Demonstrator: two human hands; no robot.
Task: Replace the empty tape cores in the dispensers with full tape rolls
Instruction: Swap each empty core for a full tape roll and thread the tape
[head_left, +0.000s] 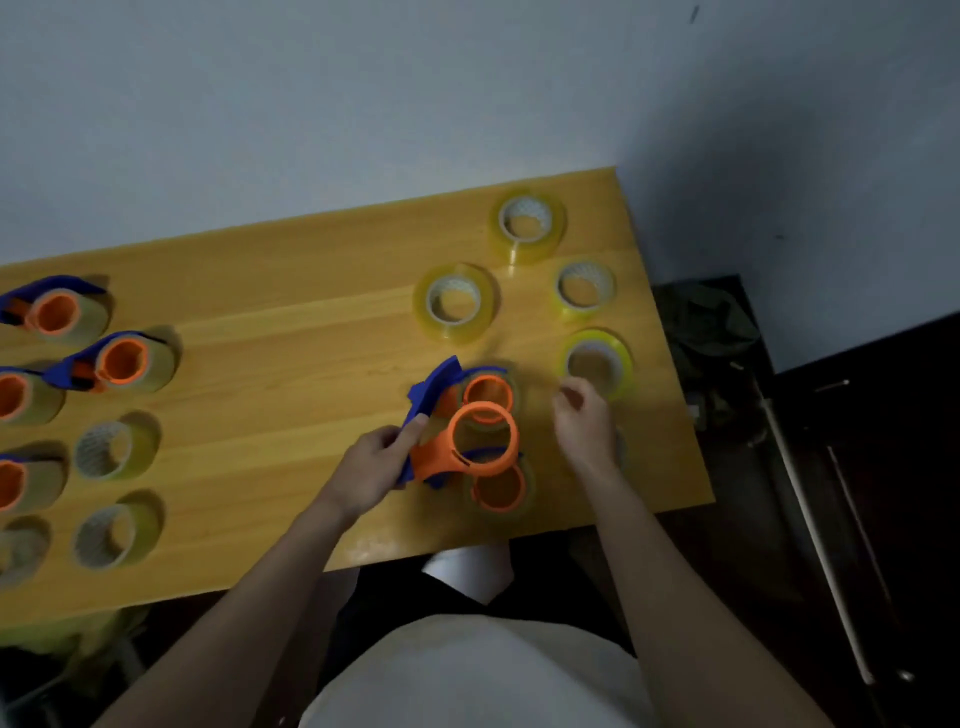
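Observation:
My left hand (382, 457) grips the blue handle of an orange and blue tape dispenser (457, 447), held above the table with its orange ring bare. Two more dispensers lie under it, one behind (485, 392) and one nearer me (501, 488), each with a core on its orange hub. My right hand (584, 421) hovers right of the held dispenser, fingers loosely curled; whether it holds anything is unclear. Yellowish full tape rolls lie at the right: one (454, 301), another (527, 223), a third (584, 286) and a bright one (597, 364) just beyond my right hand.
At the left of the wooden table (291, 332) stand several loaded dispensers (122, 361) and loose rolls or cores (111, 449). The table's right edge drops off to a dark floor with clutter. A grey wall runs behind.

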